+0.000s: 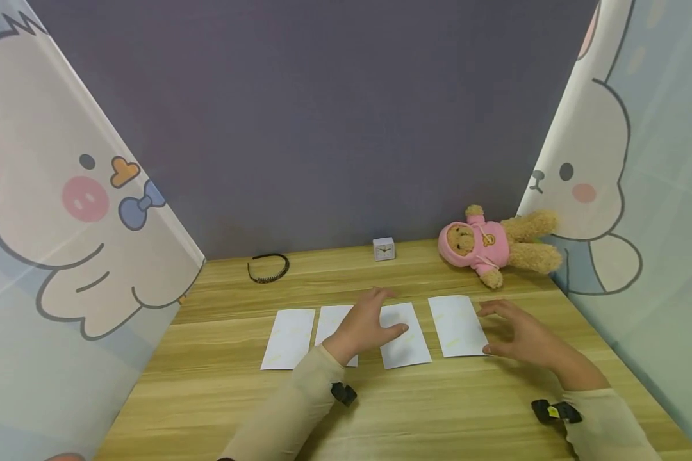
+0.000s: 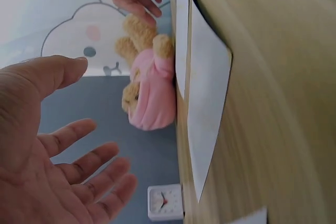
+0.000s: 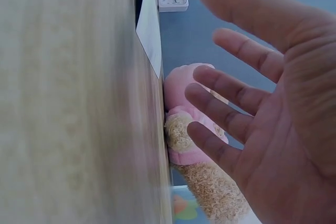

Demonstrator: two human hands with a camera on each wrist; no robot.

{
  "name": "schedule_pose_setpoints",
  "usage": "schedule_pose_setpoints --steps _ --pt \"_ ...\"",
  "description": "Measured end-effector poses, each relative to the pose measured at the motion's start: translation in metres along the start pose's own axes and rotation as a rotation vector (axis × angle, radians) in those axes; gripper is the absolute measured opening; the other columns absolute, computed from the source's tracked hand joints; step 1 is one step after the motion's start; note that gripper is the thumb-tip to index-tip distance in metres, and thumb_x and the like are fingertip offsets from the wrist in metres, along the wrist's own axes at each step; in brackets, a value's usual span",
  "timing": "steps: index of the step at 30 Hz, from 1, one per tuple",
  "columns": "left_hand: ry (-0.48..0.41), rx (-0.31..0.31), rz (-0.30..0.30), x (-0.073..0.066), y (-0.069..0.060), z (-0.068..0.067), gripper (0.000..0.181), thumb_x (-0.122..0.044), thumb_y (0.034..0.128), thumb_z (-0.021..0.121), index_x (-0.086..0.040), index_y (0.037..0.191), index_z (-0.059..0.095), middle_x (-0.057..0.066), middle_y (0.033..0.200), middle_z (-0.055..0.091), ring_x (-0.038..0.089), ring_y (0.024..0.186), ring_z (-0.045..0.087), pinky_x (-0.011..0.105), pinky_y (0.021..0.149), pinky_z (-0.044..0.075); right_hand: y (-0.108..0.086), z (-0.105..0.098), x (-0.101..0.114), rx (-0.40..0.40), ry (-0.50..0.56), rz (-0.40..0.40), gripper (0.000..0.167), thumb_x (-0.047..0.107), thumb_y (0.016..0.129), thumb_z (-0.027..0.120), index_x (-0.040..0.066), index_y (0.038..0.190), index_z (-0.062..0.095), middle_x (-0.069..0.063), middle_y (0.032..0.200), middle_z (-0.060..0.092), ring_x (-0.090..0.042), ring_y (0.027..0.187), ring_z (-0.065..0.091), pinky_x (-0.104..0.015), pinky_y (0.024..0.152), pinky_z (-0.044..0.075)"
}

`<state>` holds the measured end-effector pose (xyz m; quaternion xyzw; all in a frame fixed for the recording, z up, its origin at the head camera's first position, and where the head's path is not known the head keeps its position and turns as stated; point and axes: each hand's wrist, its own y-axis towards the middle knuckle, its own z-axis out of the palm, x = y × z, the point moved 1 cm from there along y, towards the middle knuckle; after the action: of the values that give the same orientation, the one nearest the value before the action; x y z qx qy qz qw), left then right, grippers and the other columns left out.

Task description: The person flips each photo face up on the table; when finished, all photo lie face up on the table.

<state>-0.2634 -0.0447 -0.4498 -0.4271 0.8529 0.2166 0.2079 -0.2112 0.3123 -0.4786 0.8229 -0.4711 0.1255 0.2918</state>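
Several white sheets of paper lie in a row on the wooden table. My left hand (image 1: 364, 326) hovers between two of them: one sheet (image 1: 330, 318) partly hidden behind the hand and wrist, the other sheet (image 1: 408, 349) just right of the thumb. Its fingers are spread and loosely bent, with nothing held, as the left wrist view shows. My right hand (image 1: 519, 339) is beside the right edge of the rightmost sheet (image 1: 454, 326), fingers relaxed and apart. In the right wrist view its palm (image 3: 294, 145) holds nothing. The leftmost sheet (image 1: 287, 339) lies apart from both hands.
A teddy bear in a pink hoodie (image 1: 490, 246) lies at the back right. A small white clock (image 1: 384, 249) stands near the back edge, and a dark headband (image 1: 270, 278) lies at the back left. A dark panel (image 1: 346, 128) and printed side curtains surround the table (image 1: 207, 397).
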Motion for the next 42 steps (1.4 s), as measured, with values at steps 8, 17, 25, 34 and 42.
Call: schedule_pose_setpoints --steps 8,17,25,34,42 --pt "0.032 0.062 0.030 -0.014 0.007 0.017 0.061 -0.048 0.0946 0.076 -0.021 0.145 0.057 0.000 0.150 0.053 0.023 0.139 0.050 0.042 0.109 0.047 -0.002 0.002 -0.005 0.042 0.003 -0.006 0.056 0.024 0.072 0.099 0.012 0.118 0.071 -0.018 0.136 0.061 -0.043 0.122 0.059 -0.052 0.099 0.049" --pt "0.078 0.145 0.048 -0.032 0.019 0.036 0.059 -0.044 0.0929 0.079 -0.021 0.143 0.059 -0.002 0.148 0.054 0.019 0.139 0.050 0.033 0.111 0.043 -0.005 0.001 -0.007 0.099 0.010 0.064 0.053 0.023 0.073 0.099 0.015 0.118 0.073 -0.018 0.137 0.060 -0.043 0.123 0.059 -0.063 0.099 0.047" --pt "0.074 0.191 0.062 -0.044 0.025 0.049 0.056 -0.051 0.0956 0.074 -0.025 0.142 0.060 -0.005 0.146 0.055 0.018 0.139 0.050 0.032 0.111 0.043 -0.006 0.002 -0.007 0.100 0.007 0.054 0.052 0.022 0.073 0.098 0.013 0.119 0.075 -0.017 0.136 0.060 -0.042 0.123 0.058 -0.062 0.099 0.047" --pt "0.087 0.215 0.078 -0.043 0.032 0.062 0.050 -0.047 0.0938 0.078 -0.024 0.136 0.064 -0.004 0.141 0.058 0.012 0.130 0.055 0.027 0.107 0.044 -0.006 0.005 -0.009 0.133 0.004 0.058 0.059 0.020 0.074 0.097 0.008 0.127 0.073 -0.017 0.140 0.059 -0.042 0.128 0.056 -0.062 0.102 0.045" --pt "0.121 0.230 0.080 -0.048 0.037 0.070 0.049 -0.047 0.0924 0.080 -0.026 0.134 0.066 -0.007 0.137 0.058 0.010 0.127 0.055 0.026 0.105 0.045 -0.006 0.006 -0.009 0.150 -0.002 0.060 0.064 0.024 0.075 0.097 0.006 0.131 0.072 -0.018 0.141 0.058 -0.045 0.130 0.054 -0.065 0.102 0.044"
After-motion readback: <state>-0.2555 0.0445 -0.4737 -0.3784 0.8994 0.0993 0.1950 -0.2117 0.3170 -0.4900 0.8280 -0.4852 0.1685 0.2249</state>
